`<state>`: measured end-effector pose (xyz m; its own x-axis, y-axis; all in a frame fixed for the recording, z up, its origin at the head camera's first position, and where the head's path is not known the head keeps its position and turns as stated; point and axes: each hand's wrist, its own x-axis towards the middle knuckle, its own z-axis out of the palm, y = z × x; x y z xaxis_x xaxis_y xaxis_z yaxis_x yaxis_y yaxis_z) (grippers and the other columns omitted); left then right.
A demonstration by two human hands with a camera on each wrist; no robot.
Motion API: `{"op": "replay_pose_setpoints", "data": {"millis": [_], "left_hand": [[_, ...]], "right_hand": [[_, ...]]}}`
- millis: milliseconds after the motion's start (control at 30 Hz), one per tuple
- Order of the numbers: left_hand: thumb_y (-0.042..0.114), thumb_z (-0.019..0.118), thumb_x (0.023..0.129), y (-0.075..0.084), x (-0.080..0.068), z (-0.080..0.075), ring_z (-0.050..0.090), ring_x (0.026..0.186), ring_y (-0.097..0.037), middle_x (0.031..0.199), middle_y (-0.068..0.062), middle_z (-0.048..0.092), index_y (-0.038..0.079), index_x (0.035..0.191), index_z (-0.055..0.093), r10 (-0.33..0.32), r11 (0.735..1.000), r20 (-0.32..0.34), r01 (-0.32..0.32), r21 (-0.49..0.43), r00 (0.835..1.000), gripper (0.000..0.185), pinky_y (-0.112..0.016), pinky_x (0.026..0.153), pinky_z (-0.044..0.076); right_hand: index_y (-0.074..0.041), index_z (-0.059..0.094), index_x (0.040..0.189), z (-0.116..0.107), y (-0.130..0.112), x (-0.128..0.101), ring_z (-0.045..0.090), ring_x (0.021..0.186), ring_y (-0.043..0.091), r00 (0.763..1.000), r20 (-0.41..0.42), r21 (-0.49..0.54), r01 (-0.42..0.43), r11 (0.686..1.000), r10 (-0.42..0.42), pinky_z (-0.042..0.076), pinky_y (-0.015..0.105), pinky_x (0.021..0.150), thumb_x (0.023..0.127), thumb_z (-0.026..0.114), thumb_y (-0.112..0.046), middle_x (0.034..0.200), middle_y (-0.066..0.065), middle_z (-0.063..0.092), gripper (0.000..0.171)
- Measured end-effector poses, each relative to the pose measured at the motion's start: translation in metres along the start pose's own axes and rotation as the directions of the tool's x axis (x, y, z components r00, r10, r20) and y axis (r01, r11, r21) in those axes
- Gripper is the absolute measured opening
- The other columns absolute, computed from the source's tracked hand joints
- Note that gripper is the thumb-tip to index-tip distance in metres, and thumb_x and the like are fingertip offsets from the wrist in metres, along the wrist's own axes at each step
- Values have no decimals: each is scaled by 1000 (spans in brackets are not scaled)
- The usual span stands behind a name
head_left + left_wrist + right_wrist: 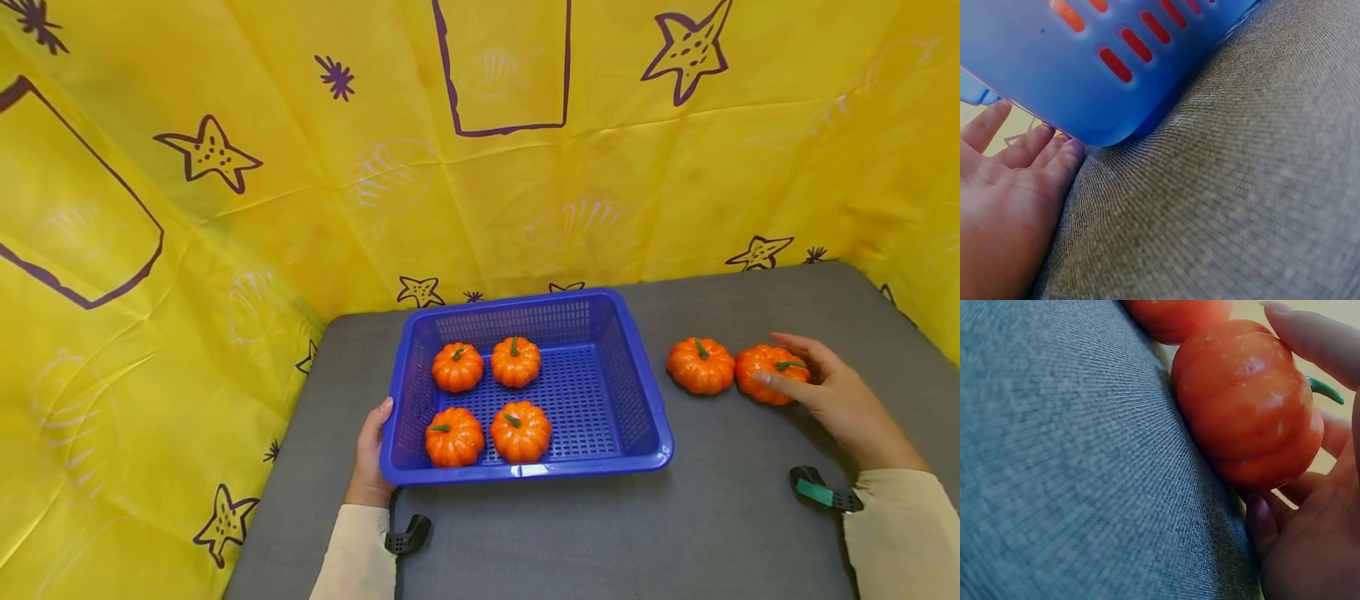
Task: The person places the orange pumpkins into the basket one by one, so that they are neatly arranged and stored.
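Note:
A blue plastic basket (592, 467) with slotted walls holds several small orange pumpkins, one of them a pumpkin (521, 432) near its front wall. My left hand (371, 458) rests against the basket's left side, its fingertips (1072, 149) touching the outside by the lower corner in the left wrist view. Right of the basket, two more pumpkins lie side by side on the grey cloth. My right hand (847, 408) is around the outer pumpkin (1247, 403), thumb across its front and fingers round the far side. The inner pumpkin (701, 366) sits right beside it.
Grey cloth (540, 542) covers the tabletop. A yellow curtain (480, 208) with purple starfish drawings hangs behind and along the sides. Black wrist devices (408, 535) show at both sleeves.

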<state>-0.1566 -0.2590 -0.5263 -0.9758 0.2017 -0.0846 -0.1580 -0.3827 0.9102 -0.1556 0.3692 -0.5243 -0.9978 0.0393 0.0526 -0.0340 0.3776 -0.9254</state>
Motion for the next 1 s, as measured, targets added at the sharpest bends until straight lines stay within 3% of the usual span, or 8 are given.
{"op": "replay_pose_setpoints", "data": {"millis": [267, 367, 467, 667, 1000], "left_hand": [[48, 38, 113, 0, 0, 1, 66, 112, -18, 130, -4, 70, 17, 142, 60, 31, 999, 52, -30, -16, 998, 48, -36, 98, 54], [48, 38, 113, 0, 0, 1, 67, 112, -18, 130, -4, 70, 17, 143, 59, 34, 999, 47, -33, -13, 998, 48, -37, 97, 55], [48, 38, 112, 1, 0, 2, 66, 112, -18, 131, -5, 70, 17, 144, 58, 28, 1000, 38, -28, -10, 999, 49, -37, 97, 55], [49, 39, 112, 2, 0, 3, 66, 113, -18, 132, -4, 69, 17, 144, 58, 21, 1000, 25, -20, -4, 999, 49, -36, 98, 54], [49, 38, 112, 1, -1, 3, 66, 113, -18, 132, -4, 70, 18, 143, 59, 20, 1000, 28, -20, -7, 999, 48, -36, 98, 55]], "right_hand": [[-25, 49, 159, -1, -2, 0, 48, 110, 0, 998, 36, -78, -42, 996, 44, 41, 12, 82, 106, 74, -19, 135, -14, 49, 58], [-27, 48, 160, -1, -2, 0, 48, 110, 1, 997, 49, -85, -51, 995, 55, 41, 13, 82, 107, 74, -20, 139, -7, 47, 60], [-27, 48, 160, -2, -3, 0, 49, 109, 1, 997, 49, -71, -49, 996, 53, 42, 13, 82, 107, 73, -19, 136, -10, 49, 59], [-29, 52, 155, -1, -1, -1, 53, 105, -2, 999, -18, -34, -27, 999, 27, 42, 11, 82, 105, 75, -15, 123, -24, 55, 56], [-34, 53, 154, -4, -8, -3, 54, 103, -4, 990, -130, 2, -53, 999, 53, 41, 10, 80, 105, 75, -17, 119, -26, 55, 56]]}}
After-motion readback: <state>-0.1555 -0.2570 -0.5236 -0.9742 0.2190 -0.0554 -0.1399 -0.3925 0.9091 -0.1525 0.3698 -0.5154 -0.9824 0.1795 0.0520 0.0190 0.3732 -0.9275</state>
